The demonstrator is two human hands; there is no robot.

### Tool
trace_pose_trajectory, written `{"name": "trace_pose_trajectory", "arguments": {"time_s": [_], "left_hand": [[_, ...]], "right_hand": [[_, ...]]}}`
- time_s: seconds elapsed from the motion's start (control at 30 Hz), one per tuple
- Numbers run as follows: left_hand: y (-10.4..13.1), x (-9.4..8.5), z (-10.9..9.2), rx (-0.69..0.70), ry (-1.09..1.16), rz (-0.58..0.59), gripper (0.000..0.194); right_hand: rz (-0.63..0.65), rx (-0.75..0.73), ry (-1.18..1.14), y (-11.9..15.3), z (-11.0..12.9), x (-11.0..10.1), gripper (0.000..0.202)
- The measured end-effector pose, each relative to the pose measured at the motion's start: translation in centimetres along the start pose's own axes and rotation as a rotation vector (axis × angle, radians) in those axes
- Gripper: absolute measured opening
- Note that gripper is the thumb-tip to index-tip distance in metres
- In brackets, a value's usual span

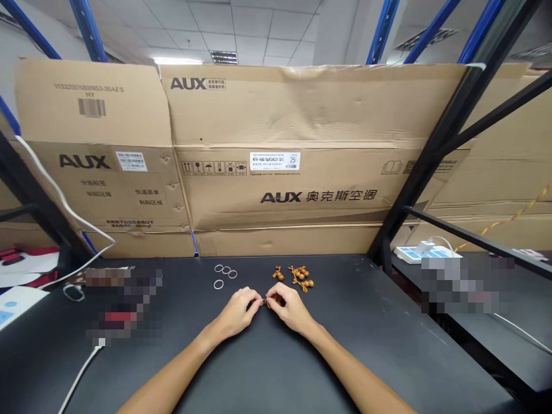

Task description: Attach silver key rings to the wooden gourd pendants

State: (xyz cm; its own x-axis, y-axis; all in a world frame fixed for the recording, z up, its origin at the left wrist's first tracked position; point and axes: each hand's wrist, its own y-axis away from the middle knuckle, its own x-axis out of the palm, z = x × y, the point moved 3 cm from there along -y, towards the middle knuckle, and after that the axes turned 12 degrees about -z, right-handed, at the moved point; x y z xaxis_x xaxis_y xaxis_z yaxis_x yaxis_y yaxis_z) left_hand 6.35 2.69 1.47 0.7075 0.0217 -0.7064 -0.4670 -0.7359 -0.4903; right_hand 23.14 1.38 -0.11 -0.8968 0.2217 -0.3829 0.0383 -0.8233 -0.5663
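Note:
My left hand [239,311] is closed in a pinch on a small metal ring [263,301], mostly covered by the fingertips. Close beside it, my right hand [290,309] pinches a brown gourd pendant [279,300] by its orange cord, with the gourd partly hidden under the fingers. The fingertips of both hands nearly meet over the black table. Several silver rings [218,284] lie flat beyond my left hand. Past my right hand, several more wooden gourd pendants [308,283] with knotted cords lie in a loose group, one [280,276] a little apart on the left.
Cardboard panels [280,207] stand upright along the table's back edge. On the left lie a blurred-out object [129,305] with a white cable [81,374] and eyeglasses [74,292]. A black metal frame [431,149] and a power strip [407,255] are on the right.

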Motion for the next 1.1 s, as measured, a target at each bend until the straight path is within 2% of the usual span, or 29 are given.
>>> {"name": "trace_pose_trajectory", "arguments": {"time_s": [0.37,0.57,0.8,1.1], "left_hand": [[-0.19,-0.17,0.28,-0.068,0.097,0.006,0.029],[-0.31,-0.29,0.32,-0.087,0.136,-0.020,0.027],[-0.35,-0.32,0.44,-0.075,0.179,-0.024,0.028],[-0.47,-0.37,0.14,-0.049,0.171,-0.042,0.027]], "right_hand": [[0.060,-0.064,0.092,0.18,0.01,0.02,0.018],[0.101,-0.133,0.196,0.24,0.41,0.07,0.009],[0.089,-0.169,0.311,0.30,0.49,0.26,0.002],[0.070,-0.205,0.349,0.58,0.26,0.64,0.006]]}}
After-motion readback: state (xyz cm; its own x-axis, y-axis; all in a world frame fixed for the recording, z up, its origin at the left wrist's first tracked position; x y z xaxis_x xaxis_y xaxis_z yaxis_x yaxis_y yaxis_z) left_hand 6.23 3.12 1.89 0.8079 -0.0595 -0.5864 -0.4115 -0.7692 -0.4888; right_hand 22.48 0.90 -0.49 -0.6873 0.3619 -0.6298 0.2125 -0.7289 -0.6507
